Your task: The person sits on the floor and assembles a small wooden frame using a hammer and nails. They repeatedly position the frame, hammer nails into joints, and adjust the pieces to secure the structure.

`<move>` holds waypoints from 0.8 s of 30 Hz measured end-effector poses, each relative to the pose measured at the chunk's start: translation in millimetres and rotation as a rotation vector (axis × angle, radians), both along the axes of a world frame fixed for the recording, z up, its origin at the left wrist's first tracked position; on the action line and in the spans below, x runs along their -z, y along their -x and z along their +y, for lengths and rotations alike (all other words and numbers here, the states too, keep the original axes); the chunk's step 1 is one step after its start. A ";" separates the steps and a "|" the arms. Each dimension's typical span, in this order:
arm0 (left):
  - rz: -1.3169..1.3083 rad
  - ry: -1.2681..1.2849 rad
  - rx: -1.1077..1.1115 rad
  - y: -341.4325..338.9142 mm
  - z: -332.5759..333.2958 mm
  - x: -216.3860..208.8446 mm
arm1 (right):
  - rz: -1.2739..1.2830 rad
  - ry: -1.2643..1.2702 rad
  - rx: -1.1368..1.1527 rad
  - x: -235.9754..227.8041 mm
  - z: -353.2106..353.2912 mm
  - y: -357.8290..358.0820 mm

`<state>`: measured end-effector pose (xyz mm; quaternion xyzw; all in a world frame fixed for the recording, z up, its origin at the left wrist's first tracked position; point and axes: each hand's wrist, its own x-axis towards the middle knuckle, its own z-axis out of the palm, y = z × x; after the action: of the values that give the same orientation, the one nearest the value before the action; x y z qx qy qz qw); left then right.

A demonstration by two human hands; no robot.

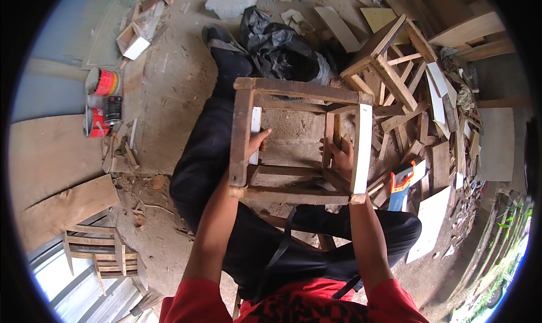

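Note:
Above my lap I hold a wooden stool frame [300, 88], an open box of brown bars with no seat panel, its top facing me. White strips show on its right bar [362, 148] and on an inner piece at the left. My left hand [258, 143] is wrapped round the left side, thumb showing inside the frame. On the right side, my right hand [340, 154] grips from inside, its fingers curled about an inner upright and partly hidden by the white-faced bar. Through the opening the dirt floor shows.
A handsaw [400, 185] with orange-and-blue colouring lies by my right knee. Beyond it spreads a heap of wood offcuts [429, 137] with another wooden frame [389, 63]. A black plastic bag [282, 46] lies ahead. Paint cans [103, 81] stand at the left, near a slatted wooden piece [104, 249].

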<state>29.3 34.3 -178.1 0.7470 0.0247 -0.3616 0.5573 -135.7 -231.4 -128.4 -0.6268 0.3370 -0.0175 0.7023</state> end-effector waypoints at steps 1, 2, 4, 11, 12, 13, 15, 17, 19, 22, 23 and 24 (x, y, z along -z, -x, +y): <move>0.048 0.004 -0.008 -0.4 -8.9 -7.0 | 0.025 -0.042 0.018 -0.3 -0.9 1.0; 0.040 -0.003 0.004 -2.8 -3.1 -2.1 | 0.044 -0.090 0.022 -8.8 2.8 -3.3; -0.035 -0.087 -0.025 2.8 -6.3 -5.0 | 0.099 -0.177 0.046 -15.5 2.7 -1.1; -0.080 -0.147 -0.111 8.9 -13.1 -14.3 | 0.134 -0.224 0.034 -18.8 1.9 -4.8; -0.085 -0.150 -0.125 11.2 -12.6 -14.8 | 0.135 -0.236 0.045 -20.0 2.7 -4.0; -0.091 -0.124 -0.109 9.5 -10.3 -14.9 | 0.145 -0.238 0.047 -20.3 1.5 -6.0; -0.103 -0.109 -0.149 13.1 -12.0 -12.4 | 0.165 -0.244 0.049 -23.4 2.0 -5.1; -0.120 -0.138 -0.181 11.8 -19.0 -14.5 | 0.123 -0.267 0.113 -25.7 6.4 -3.5; -0.156 -0.168 -0.156 10.4 -17.9 -16.4 | 0.059 -0.273 0.124 -23.2 8.9 -1.2; -0.274 -0.215 -0.051 8.2 -6.9 -0.1 | -0.048 -0.242 0.035 6.8 -0.2 7.2; -0.377 -0.186 -0.033 5.7 -2.0 0.9 | -0.085 -0.226 -0.010 12.8 -2.3 6.8; -0.481 -0.160 -0.015 3.1 5.4 0.8 | -0.122 -0.210 -0.056 17.6 -4.9 5.7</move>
<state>26.2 39.7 -178.9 0.8530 -0.0743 -0.1663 0.4890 -141.4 -236.4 -146.0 -0.5567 0.2762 -0.0005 0.7834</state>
